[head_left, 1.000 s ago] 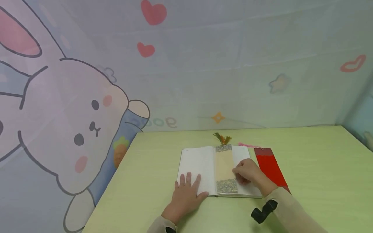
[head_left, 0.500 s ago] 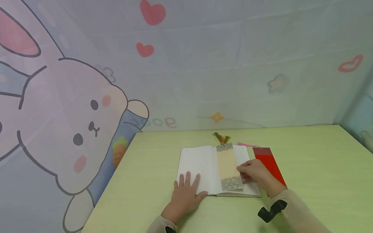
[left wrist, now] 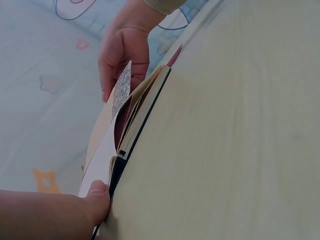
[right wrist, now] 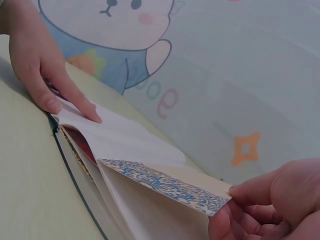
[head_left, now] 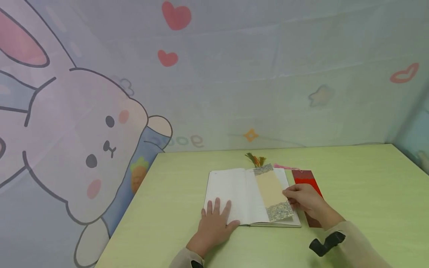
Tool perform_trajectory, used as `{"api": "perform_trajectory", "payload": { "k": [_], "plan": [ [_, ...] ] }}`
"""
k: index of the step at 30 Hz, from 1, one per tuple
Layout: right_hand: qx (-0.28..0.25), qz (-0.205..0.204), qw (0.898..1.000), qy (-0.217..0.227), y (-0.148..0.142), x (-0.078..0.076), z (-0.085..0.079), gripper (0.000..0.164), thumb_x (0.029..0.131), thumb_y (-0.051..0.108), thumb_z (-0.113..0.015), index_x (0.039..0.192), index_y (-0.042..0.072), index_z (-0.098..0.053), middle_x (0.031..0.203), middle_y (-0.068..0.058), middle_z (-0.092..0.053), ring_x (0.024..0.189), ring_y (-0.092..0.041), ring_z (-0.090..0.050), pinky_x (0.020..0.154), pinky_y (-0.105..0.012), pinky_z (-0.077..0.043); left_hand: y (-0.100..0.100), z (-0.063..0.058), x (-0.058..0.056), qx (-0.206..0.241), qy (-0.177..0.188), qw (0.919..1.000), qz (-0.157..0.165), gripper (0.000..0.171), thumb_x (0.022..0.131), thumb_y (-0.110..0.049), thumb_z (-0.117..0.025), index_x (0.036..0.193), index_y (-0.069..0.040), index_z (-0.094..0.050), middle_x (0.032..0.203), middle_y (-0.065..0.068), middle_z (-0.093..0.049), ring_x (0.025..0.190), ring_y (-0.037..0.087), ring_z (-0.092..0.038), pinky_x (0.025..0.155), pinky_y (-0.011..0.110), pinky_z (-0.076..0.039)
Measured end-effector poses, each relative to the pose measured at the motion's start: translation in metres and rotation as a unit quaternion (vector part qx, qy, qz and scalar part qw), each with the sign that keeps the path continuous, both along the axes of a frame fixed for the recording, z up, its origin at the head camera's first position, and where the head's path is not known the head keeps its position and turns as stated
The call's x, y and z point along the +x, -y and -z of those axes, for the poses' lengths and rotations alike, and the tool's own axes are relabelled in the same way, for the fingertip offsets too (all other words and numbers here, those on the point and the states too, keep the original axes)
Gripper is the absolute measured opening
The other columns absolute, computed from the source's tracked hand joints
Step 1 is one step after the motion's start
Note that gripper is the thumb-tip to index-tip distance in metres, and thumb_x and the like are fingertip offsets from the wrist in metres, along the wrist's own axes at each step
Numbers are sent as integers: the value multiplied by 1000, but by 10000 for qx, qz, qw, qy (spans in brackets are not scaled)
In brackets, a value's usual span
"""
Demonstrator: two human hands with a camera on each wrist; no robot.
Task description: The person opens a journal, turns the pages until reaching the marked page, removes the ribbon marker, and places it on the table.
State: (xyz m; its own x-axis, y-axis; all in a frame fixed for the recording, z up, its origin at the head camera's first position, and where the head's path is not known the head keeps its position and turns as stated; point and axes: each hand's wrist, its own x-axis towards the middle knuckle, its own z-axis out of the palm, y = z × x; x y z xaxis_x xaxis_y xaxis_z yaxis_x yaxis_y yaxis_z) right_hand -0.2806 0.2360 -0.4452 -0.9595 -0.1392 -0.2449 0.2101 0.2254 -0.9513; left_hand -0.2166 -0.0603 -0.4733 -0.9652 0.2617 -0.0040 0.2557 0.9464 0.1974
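An open book (head_left: 226,184) with white pages lies on the table. My left hand (head_left: 213,227) rests spread on its left page, fingers straight, thumb near the lower edge. Over the right page slants a beige bookmark (head_left: 270,188) with patterned bands at both ends and a green-orange tassel (head_left: 256,160) at its top. My right hand (head_left: 306,201) pinches the bookmark's right edge between thumb and fingers. In the right wrist view the bookmark's blue-patterned end (right wrist: 165,182) is lifted off the page. Something dark red (right wrist: 82,145) shows between the book's pages.
A red bookmark (head_left: 306,178) lies right of the book, partly hidden under my right hand and wrist. A pink tassel (head_left: 285,166) lies behind the book's top edge. The pale green table (head_left: 181,186) meets a printed cloth backdrop (head_left: 234,93) at the back.
The beige bookmark, pinched by my right hand, has slid right from beside the book's centre fold and tilted, its lower end swinging right. The left hand has stayed in place.
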Motion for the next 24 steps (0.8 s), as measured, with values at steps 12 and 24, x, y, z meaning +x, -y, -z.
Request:
{"api": "perform_trajectory", "payload": {
  "k": [12, 24],
  "plan": [
    [-425, 178, 9988, -159, -19, -5, 0, 47, 92, 25, -60, 117, -12, -50, 90, -7, -56, 76, -18, -53, 67, -26, -50, 0, -1, 2, 20, -172, 9998, 16, 68, 92, -57, -39, 144, -13, -35, 146, 25, -26, 132, 48, -20, 99, 63, -23],
    [-734, 447, 9963, 11, -39, -5, -3, 52, 95, 28, -54, 125, -11, -41, 97, -4, -57, 84, -18, -53, 72, -24, -50, 1, -3, 3, 2, 25, 10000, 13, 69, 93, -58, -37, 146, -14, -32, 148, 24, -23, 134, 47, -17, 101, 62, -20]
  ]
}}
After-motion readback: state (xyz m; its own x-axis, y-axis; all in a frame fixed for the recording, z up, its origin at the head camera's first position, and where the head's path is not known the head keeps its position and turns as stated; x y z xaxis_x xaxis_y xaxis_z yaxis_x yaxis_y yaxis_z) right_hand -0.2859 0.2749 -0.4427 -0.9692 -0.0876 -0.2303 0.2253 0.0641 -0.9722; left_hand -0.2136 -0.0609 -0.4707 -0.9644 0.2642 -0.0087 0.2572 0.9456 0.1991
